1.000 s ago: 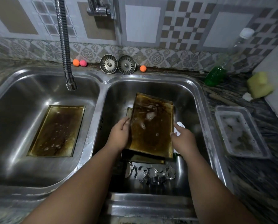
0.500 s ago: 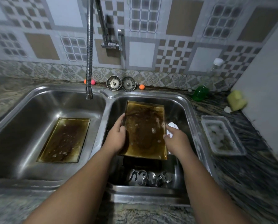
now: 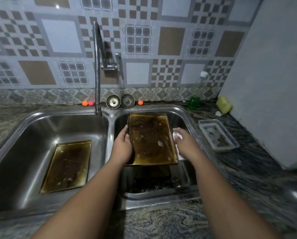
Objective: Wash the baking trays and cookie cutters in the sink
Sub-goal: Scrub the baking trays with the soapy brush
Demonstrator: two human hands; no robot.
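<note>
Left hand (image 3: 122, 147) has its thumb hooked over the left rim of the brown, grease-stained rectangular baking tray (image 3: 151, 138), gripping it, tilted, above the right basin of the stainless steel double sink (image 3: 109, 128). Right hand (image 3: 184, 144) hovers just beside the tray's right rim, fingers loosely spread and blurred, clasping nothing. A second stained baking tray (image 3: 66, 166) lies flat in the left basin. Dim metal cookie cutters (image 3: 159, 185) sit by the right basin's front edge, too dark to count. A chrome flexible faucet (image 3: 97, 75) hangs from the patterned tile wall (image 3: 61, 37), and two round metal strainers (image 3: 113, 101) lean at the sink's back edge. On the dark marbled worktop (image 3: 247, 169), right side, there's a clear plastic container (image 3: 218, 137), with a green bottle (image 3: 193, 100) and a yellow sponge (image 3: 223, 105) near the back right corner.
</note>
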